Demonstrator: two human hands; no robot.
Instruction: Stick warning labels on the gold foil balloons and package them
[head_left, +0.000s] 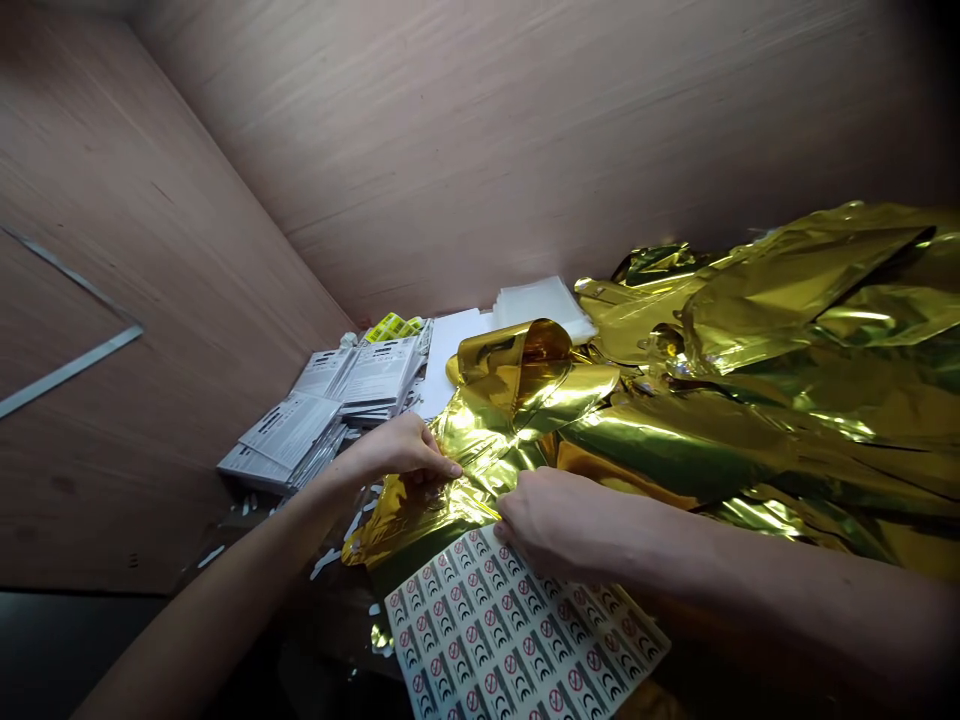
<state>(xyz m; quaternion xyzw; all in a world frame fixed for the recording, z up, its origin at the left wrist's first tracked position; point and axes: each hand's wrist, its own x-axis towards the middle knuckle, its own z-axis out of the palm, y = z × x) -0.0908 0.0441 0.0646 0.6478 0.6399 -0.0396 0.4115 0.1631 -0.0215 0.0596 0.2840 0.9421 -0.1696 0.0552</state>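
Note:
Shiny gold foil [480, 425], loosely crumpled, spreads under and beyond both hands. My left hand [412, 448] is closed at its near left part, with thumb and forefinger pinching the foil. Close by on the right, my right hand [544, 520] has its fingers curled in at the foil's near side, by the top edge of a sticker sheet [480, 625]. What its fingertips grip is hidden. The sheet carries rows of small labels with CE marks and red crossed circles, and the right wrist covers part of it.
Stacks of flat packs with printed grey-white backs [292, 430] stand at the left, with yellow labels [394, 327] behind. White sheets [450, 345] and translucent bags [544, 305] lie at the back. A large gold foil heap [787, 400] fills the right. Wooden panels [487, 150] enclose the back and left.

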